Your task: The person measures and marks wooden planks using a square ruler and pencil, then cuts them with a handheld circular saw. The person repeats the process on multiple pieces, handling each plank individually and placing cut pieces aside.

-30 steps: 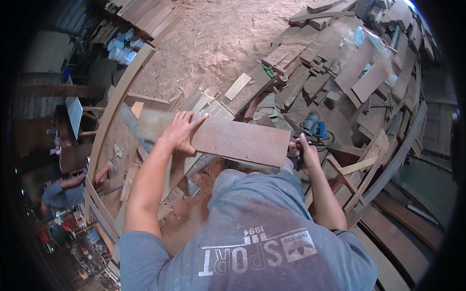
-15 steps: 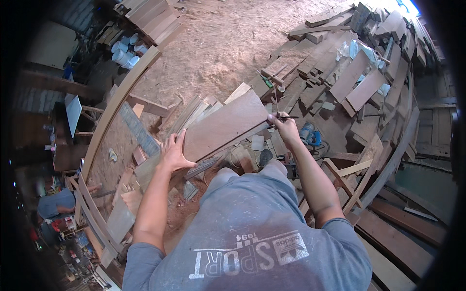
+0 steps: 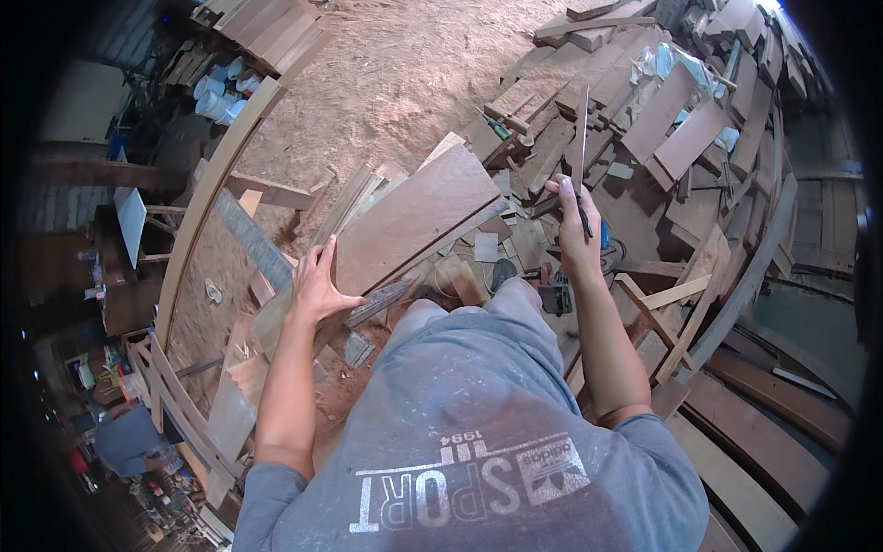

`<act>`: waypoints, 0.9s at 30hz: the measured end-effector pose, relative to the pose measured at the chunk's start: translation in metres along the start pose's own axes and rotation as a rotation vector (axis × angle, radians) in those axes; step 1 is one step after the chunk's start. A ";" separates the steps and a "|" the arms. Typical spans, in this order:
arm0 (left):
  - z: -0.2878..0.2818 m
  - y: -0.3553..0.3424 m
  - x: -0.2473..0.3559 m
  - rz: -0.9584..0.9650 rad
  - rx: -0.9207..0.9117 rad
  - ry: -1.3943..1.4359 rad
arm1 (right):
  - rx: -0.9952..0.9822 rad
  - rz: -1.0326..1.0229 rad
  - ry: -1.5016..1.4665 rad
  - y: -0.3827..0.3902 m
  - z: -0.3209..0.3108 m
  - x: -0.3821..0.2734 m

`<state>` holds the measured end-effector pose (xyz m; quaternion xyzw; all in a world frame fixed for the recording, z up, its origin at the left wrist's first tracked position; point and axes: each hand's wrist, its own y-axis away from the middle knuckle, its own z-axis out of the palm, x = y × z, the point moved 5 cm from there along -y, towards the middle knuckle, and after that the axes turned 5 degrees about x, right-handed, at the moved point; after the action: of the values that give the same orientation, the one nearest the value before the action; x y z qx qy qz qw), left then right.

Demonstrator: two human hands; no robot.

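A wide brown board [image 3: 418, 225] lies at a slant in front of me, above my knees. At its lower left end rests my left hand [image 3: 317, 287], open, with the thumb spread toward the near edge and the fingers toward the far one. My right hand [image 3: 578, 225] is raised beside the board's right end, apart from it. It is closed around a try square [image 3: 581, 138], whose thin metal blade points away from me, and around a dark pencil-like stick [image 3: 585, 217]. The fingers hide part of the square's stock.
Offcuts and planks are heaped at the far right, with a green-handled tool [image 3: 498, 129] near them. A blue power tool [image 3: 604, 235] is partly behind my right hand. A long beam [image 3: 198, 221] curves along the left. White buckets [image 3: 217, 103] stand at the far left.
My right hand has moved right, away from the board's end, and turned the square so its blade points away from me. My left hand stays at the board.
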<state>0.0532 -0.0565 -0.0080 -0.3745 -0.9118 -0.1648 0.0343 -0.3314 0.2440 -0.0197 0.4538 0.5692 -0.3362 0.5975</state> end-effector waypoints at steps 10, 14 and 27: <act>-0.008 0.003 0.206 0.757 0.285 0.403 | -0.281 -0.021 0.058 0.090 0.056 0.005; 0.039 -0.006 0.209 0.674 0.277 0.590 | -0.332 -0.186 0.105 0.087 0.067 0.003; 0.059 -0.052 0.201 0.673 0.443 0.170 | -0.059 -0.106 0.169 0.041 0.019 0.063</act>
<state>-0.1236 0.0629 -0.0410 -0.6204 -0.7458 0.0256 0.2412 -0.2788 0.2479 -0.0764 0.4321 0.6504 -0.3111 0.5417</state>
